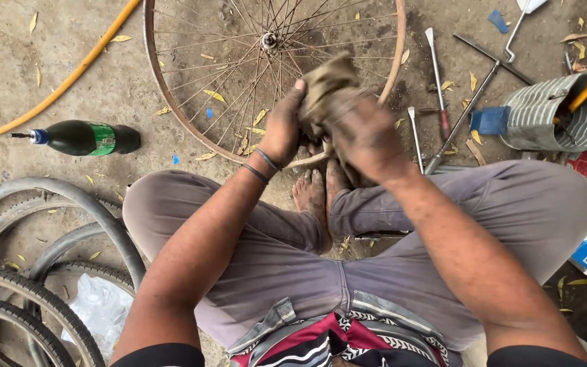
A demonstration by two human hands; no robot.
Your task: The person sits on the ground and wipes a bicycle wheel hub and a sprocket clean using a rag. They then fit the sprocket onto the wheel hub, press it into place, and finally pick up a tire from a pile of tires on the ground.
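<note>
Brown grimy rag [326, 85] bunched between both hands just over the near edge of the wheel rim [164, 102]; left hand [281, 129] and right hand [368, 139] both clamped on it, equally close.

One wheel rim [171, 109], one bottle [79, 138], one rag [324, 85].

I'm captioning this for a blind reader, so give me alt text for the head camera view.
A person sitting cross-legged on a concrete floor grips a dirty brown rag in both hands, left hand and right hand, above a bare spoked bicycle rim. A dark green bottle and tyres lie on the left, metal tools on the right.
</note>
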